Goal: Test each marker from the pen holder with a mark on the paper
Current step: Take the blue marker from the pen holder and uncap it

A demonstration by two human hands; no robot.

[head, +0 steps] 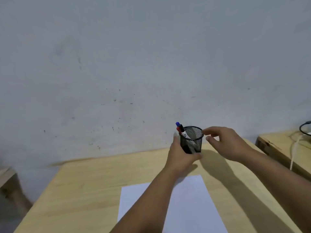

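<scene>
The paper (190,204) runs off the near edge, and the left arm covers a strip of it. The left hand (180,156) hides the near side of the holder (191,140), so the markers' (180,129) lower ends blur behind the mesh. At far right, a dark cable (303,129) is cut off by the edge

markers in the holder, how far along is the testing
Nothing looks done: the white paper shows no marks. In hand: the left hand grips the black mesh pen holder while the right hand reaches its rim. Left: all markers, blue, red and black caps, remain inside untested.
</scene>
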